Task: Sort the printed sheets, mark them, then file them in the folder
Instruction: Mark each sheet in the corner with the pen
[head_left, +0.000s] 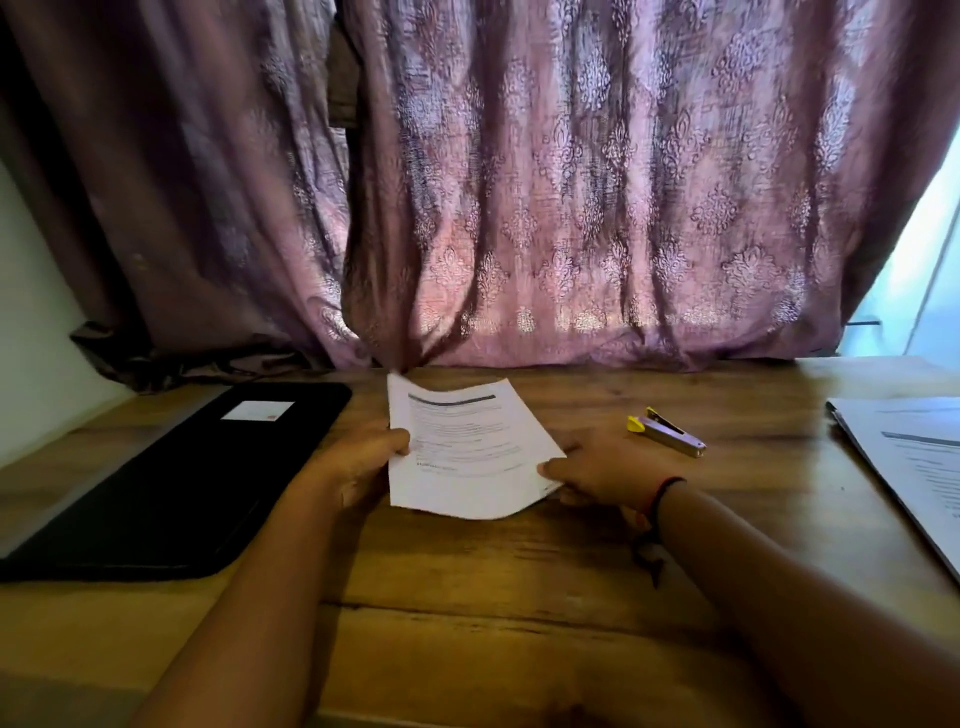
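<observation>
1. The printed sheet (467, 447) is held a little above the middle of the wooden tabletop (467, 597), its far corners curling up.
2. The left hand (358, 462) pinches its left edge, thumb on top.
3. The right hand (602, 470) pinches its near right corner.
4. A black folder (171, 483) lies closed along the left edge.
5. A yellow-tipped marker (667, 431) lies right of the sheet.
6. More printed sheets (914, 457) rest at the right edge, and a patterned curtain (571, 182) hangs behind.

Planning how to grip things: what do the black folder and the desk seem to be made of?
Black folder: looks like matte leatherette or plastic, with rounded corners, little sheen and a white label; which one is unclear. Desk: wood or wood-look laminate, brown grain and plank seams showing.
</observation>
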